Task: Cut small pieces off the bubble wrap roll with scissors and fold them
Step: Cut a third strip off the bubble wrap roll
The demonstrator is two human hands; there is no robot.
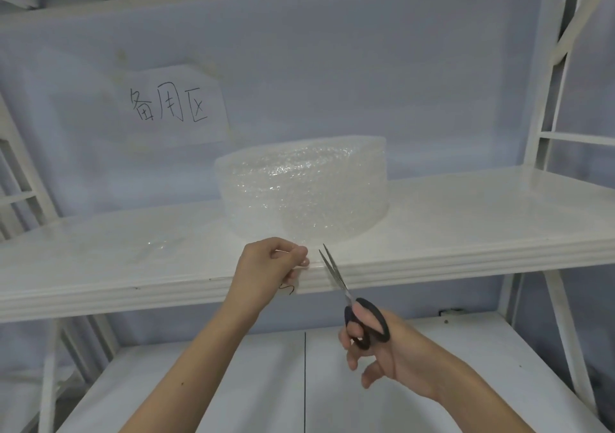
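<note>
Bubble wrap roll: stands on end on the white shelf, near the front edge, its loose end drawn forward toward the person
Handling: judged very light, soft and springy; the film looks slippery and will sag or shift unless held taut
Where to hold: the free edge, pinched close beside the cut line
Left hand: grip clenched on the loose end at the shelf's front lip
Right hand: grip grasping the scissors through the black loops, blades slightly parted, tips just beside the left fingers and the roll's base
Edges: the shelf lip lies right under the blades; fingertips are close to the cut
Open room: bare shelf on both sides; a small clear scrap lies to the left
Lower shelf: free for folding
</note>
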